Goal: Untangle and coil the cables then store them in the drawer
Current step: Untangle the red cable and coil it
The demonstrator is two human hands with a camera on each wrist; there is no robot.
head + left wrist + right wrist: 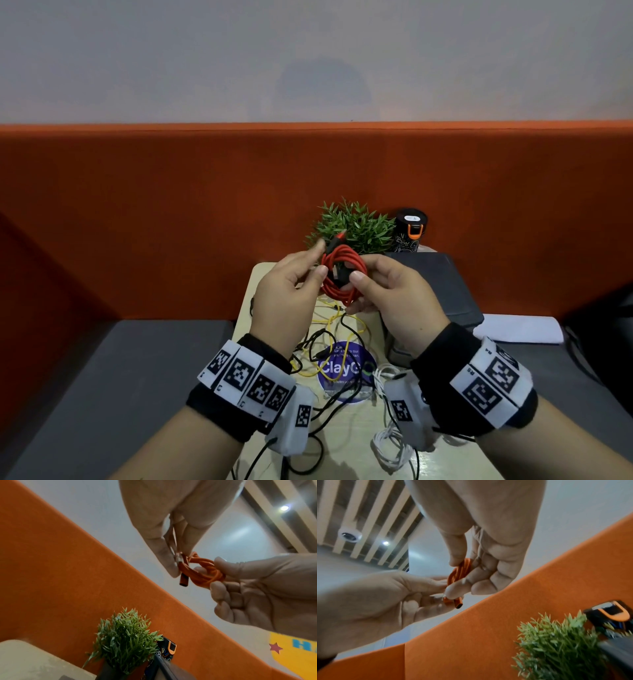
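Red cable coil [343,274] midair, pinched by left hand [286,301] and right hand [397,301] fingers, above loose cables [329,346].

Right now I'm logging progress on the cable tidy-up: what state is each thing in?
red cable: coiled, held up by both hands
left hand: pinching its plug end
right hand: gripping the coil
yellow cable: loose, tangled
black cable: loose, tangled
white cable: loose heap

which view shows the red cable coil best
The head view: the whole red cable coil faces the camera, held up between the left hand and right hand. The left wrist view shows it edge-on with a plug end sticking out; in the right wrist view fingers hide most of it.
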